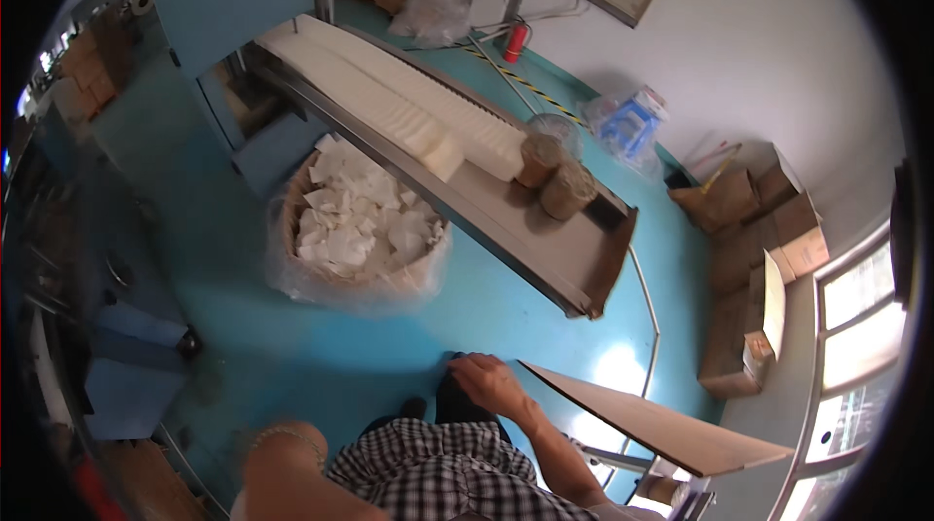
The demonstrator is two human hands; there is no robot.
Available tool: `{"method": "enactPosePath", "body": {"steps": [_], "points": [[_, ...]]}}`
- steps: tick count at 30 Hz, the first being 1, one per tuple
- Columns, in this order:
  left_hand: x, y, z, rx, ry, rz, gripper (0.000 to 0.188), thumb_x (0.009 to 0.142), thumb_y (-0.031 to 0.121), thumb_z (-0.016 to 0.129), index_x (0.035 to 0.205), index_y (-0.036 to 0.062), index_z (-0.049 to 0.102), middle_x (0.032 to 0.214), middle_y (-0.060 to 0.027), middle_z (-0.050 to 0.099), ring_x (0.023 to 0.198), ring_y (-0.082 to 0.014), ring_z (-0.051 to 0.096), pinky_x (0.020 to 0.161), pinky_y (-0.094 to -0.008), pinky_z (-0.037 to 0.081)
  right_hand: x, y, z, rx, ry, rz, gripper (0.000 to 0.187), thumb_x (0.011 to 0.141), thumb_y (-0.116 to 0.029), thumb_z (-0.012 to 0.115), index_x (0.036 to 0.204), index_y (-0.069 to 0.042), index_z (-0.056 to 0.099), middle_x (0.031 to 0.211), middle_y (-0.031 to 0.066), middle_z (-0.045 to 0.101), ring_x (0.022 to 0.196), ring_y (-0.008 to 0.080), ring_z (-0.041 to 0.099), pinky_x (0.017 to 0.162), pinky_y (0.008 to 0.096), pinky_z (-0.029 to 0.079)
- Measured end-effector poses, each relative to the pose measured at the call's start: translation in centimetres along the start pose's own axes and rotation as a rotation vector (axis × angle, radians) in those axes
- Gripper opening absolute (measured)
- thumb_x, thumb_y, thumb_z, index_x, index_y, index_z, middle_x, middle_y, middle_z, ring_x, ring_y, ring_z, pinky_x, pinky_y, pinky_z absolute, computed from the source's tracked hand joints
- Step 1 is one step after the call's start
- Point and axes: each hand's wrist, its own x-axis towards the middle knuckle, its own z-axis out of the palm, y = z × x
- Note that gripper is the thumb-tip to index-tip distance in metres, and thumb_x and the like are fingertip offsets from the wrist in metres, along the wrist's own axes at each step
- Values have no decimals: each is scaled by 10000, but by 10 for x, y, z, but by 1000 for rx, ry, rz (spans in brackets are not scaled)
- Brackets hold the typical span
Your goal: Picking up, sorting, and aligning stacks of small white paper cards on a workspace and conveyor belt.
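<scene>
My right hand (486,383) lies over my dark trouser leg, its fingers loosely extended and nothing seen in them. Of my left hand (290,431) only a part near the wrist shows, beside a beaded bracelet; the fingers are hidden. Ahead, a long metal chute (516,205) slopes out of a blue machine (233,10). Rows of thin white sheets (389,83), like tissue or napkins, stand packed along it. Two brown taped cylinders (567,192) stand at the near end of the row. Right of my right hand is a tan board (662,424).
Under the chute stands a round plastic-lined bin (365,292) full of white paper scraps (355,215). Cardboard boxes (749,302) line the right wall, near a window (856,356). A red fire extinguisher (517,40) is at the back. Blue machinery (136,375) stands at left.
</scene>
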Motion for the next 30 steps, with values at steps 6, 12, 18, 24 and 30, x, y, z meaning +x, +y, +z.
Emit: {"method": "enactPosePath", "body": {"steps": [6,12,18,24,30], "points": [[-77,-68,-94,354,-77,-783,623,896,354,718,1389,39,507,1086,-178,699,773,-265,651,714,-365,525,76,17,-106,-55,169,-43,245,834,-28,712,1075,-49,672,995,120,662,889,312,666,777,381,545],[-107,-172,-317,1901,654,-1024,423,714,-9,687,1098,81,534,1540,-256,248,1422,-501,240,1079,-660,224,137,88,-190,-239,322,222,448,781,-60,783,1200,-53,627,1293,180,548,1131,361,584,894,413,522],[-126,-216,-418,2177,439,-1210,478,656,-83,665,1079,88,521,1632,-260,95,1498,-510,62,1092,-724,127,172,199,-226,-325,269,401,945,700,-273,887,1482,-94,388,1389,219,488,1258,420,496,1032,455,439],[-126,-159,-424,1964,151,-1162,251,729,-11,666,942,122,648,1650,-178,142,1509,-457,93,1103,-713,106,186,166,-230,-139,59,737,1041,687,-278,901,1507,-59,298,1338,267,534,1171,424,591,941,460,506],[-120,-106,-424,1735,233,-1200,233,779,88,689,1003,151,680,1617,-181,245,1502,-437,138,1097,-706,122,215,123,-199,67,-117,783,957,723,-267,878,1446,-55,288,1222,313,568,1047,498,616,837,479,547]]}}
